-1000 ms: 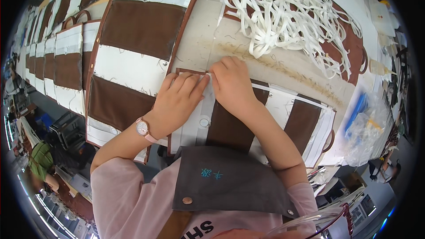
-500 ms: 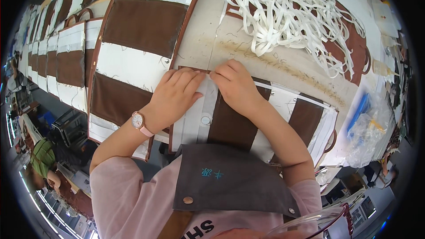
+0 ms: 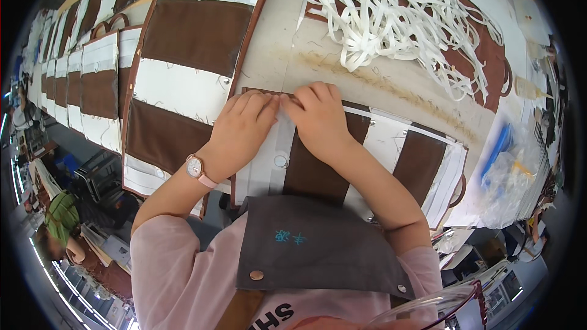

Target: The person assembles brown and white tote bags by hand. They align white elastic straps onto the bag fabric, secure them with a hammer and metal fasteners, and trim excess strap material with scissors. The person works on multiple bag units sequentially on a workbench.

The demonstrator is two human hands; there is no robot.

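Observation:
A brown-and-white striped bag panel (image 3: 318, 168) lies before me, with a round snap on its pale band and a brown loop handle at its right end. White tape (image 3: 422, 129) runs along its far edge. My left hand (image 3: 241, 123) and my right hand (image 3: 318, 121) meet at the far left part of that edge. Both have curled fingers, thumbs and fingertips pinching the brown border close together. What lies under the fingertips is hidden. A watch with a pink strap is on my left wrist.
Another, larger striped panel (image 3: 189, 36) lies to the left, with a row of similar panels (image 3: 98, 91) beyond it. A tangled heap of white tape (image 3: 391, 18) rests on brown pieces at the back right. Clear plastic bags (image 3: 510, 186) sit at the right edge. Loose threads litter the worktable (image 3: 336, 64).
My fingertips have come slightly closer together, both hands still on the panel's far edge. The whole view has shifted slightly.

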